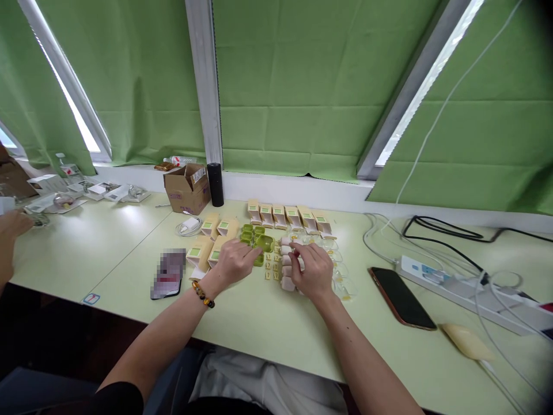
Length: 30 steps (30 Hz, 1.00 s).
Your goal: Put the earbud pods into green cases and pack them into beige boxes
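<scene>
My left hand [235, 262], with a beaded bracelet on its wrist, is closed on the edge of a small green scoop-shaped dish [265, 244]. Several other small green containers [247, 229] stand just behind it. My right hand [314, 268] is over a row of pale pinkish-white pieces [287, 270], its thumb and index finger close together at them. Whether a piece is between those fingertips is hidden. Small yellow pieces [268, 267] lie in columns between the hands. Clear plastic pieces [343, 282] lie to the right of my right hand.
Cream folded cards [294, 217] stand along the back, with more cards [201, 251] at left. Two phones [168, 274] [401, 297] flank the work area. A power strip [466, 288] with cables lies right. A cardboard box [187, 189] and black cylinder [215, 184] stand behind. Another person's hand [15, 225] shows far left.
</scene>
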Available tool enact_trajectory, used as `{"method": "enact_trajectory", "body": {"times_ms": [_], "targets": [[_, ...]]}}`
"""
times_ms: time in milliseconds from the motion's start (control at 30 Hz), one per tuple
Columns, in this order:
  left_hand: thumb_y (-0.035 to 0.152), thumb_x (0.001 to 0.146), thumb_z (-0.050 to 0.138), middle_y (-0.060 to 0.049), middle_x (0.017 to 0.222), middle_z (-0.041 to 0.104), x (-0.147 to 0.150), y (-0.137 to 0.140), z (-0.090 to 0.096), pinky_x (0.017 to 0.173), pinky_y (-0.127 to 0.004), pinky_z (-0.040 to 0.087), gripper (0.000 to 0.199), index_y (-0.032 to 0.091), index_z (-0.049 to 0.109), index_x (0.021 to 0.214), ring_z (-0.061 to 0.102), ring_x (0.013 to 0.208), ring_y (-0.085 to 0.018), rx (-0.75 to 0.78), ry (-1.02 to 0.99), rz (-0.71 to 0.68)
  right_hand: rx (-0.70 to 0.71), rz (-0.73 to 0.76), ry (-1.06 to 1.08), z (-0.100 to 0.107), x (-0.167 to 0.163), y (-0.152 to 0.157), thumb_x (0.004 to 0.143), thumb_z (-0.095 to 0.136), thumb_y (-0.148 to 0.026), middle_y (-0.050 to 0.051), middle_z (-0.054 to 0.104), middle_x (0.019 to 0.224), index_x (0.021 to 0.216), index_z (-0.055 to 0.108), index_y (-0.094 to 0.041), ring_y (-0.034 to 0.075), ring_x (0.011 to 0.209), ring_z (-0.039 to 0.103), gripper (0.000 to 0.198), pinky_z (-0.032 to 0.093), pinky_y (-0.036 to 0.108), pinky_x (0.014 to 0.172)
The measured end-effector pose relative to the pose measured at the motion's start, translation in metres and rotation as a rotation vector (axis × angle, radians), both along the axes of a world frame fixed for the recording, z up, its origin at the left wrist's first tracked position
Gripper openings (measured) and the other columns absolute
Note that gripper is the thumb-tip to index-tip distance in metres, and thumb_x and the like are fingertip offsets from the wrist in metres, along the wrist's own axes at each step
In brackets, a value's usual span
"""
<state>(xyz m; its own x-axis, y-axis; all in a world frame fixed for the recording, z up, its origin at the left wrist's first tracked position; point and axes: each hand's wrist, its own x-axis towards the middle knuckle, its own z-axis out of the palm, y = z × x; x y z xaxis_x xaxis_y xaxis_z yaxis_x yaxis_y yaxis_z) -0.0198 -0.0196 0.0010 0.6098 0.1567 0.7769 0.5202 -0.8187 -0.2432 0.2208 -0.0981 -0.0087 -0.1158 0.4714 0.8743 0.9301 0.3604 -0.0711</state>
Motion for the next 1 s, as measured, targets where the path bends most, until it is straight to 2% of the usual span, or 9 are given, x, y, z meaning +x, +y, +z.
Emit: {"method": "enact_trajectory", "body": {"times_ms": [100,233,333,467,600,700,833,1000], "targets": [[0.009,0.098,0.057,0.003,0.054,0.058,-0.001,0.001,-0.001,0.052,-0.033,0.025,0.020,0.022,0.072,0.092,0.050,0.049,-0.013,0.105,-0.089,-0.009,0.006,0.022,-0.009,0.000,-0.004,-0.001,0.098,0.057,-0.018,0.007,0.075,0.081,0.112,0.070,-0.018,0.024,0.074,0.062,0.018,0.042,0.037,0.071],[0.012,0.099,0.057,0.003,0.054,0.055,0.000,0.001,-0.003,0.052,-0.033,0.025,0.019,0.022,0.072,0.093,0.050,0.050,-0.013,0.073,-0.074,0.000,-0.010,0.052,-0.011,-0.003,-0.010,-0.002,0.099,0.057,-0.018,0.007,0.075,0.082,0.115,0.068,-0.019,0.024,0.076,0.061,0.020,0.042,0.037,0.070],[0.011,0.100,0.057,0.003,0.055,0.055,0.001,-0.002,-0.001,0.052,-0.033,0.025,0.019,0.023,0.071,0.095,0.051,0.051,-0.012,0.106,-0.044,0.005,-0.030,0.067,-0.002,-0.004,-0.013,-0.003,0.099,0.059,-0.021,0.007,0.074,0.084,0.126,0.065,-0.018,0.025,0.077,0.062,0.027,0.042,0.038,0.071],[0.008,0.099,0.061,0.003,0.058,0.059,0.003,-0.007,0.001,0.053,-0.034,0.026,0.017,0.021,0.071,0.098,0.053,0.054,-0.013,0.179,-0.018,-0.058,-0.056,0.080,0.012,-0.006,-0.016,-0.002,0.101,0.064,-0.030,0.009,0.074,0.094,0.139,0.058,-0.017,0.026,0.083,0.063,0.041,0.044,0.039,0.075],[0.010,0.100,0.061,0.002,0.062,0.062,0.006,-0.009,-0.002,0.054,-0.033,0.029,0.016,0.021,0.072,0.100,0.055,0.056,-0.013,0.104,0.009,-0.107,-0.078,0.108,0.006,-0.009,-0.017,0.000,0.100,0.068,-0.034,0.009,0.074,0.094,0.136,0.058,-0.018,0.027,0.085,0.063,0.041,0.045,0.040,0.077],[0.010,0.099,0.061,0.002,0.062,0.063,0.007,-0.011,-0.005,0.056,-0.033,0.031,0.019,0.023,0.073,0.107,0.057,0.056,-0.014,0.103,0.008,-0.125,-0.098,0.152,0.092,-0.010,-0.019,0.001,0.099,0.069,-0.033,0.008,0.073,0.095,0.132,0.061,-0.020,0.027,0.085,0.062,0.036,0.047,0.040,0.077],[0.007,0.095,0.062,0.006,0.059,0.062,0.006,-0.012,-0.001,0.058,-0.034,0.029,0.035,0.023,0.067,0.126,0.056,0.051,-0.014,0.167,-0.112,-0.114,-0.144,0.248,0.318,-0.009,-0.021,-0.001,0.098,0.068,-0.033,0.008,0.070,0.098,0.132,0.060,-0.024,0.026,0.086,0.063,0.036,0.051,0.040,0.077],[0.009,0.096,0.063,0.004,0.067,0.070,0.007,-0.011,0.002,0.071,-0.037,0.035,0.027,0.022,0.062,0.120,0.062,0.055,-0.015,0.095,-0.267,-0.052,-0.211,0.345,0.476,-0.004,-0.024,-0.005,0.096,0.065,-0.030,0.009,0.070,0.111,0.133,0.059,-0.026,0.025,0.090,0.063,0.038,0.053,0.040,0.077]]}}
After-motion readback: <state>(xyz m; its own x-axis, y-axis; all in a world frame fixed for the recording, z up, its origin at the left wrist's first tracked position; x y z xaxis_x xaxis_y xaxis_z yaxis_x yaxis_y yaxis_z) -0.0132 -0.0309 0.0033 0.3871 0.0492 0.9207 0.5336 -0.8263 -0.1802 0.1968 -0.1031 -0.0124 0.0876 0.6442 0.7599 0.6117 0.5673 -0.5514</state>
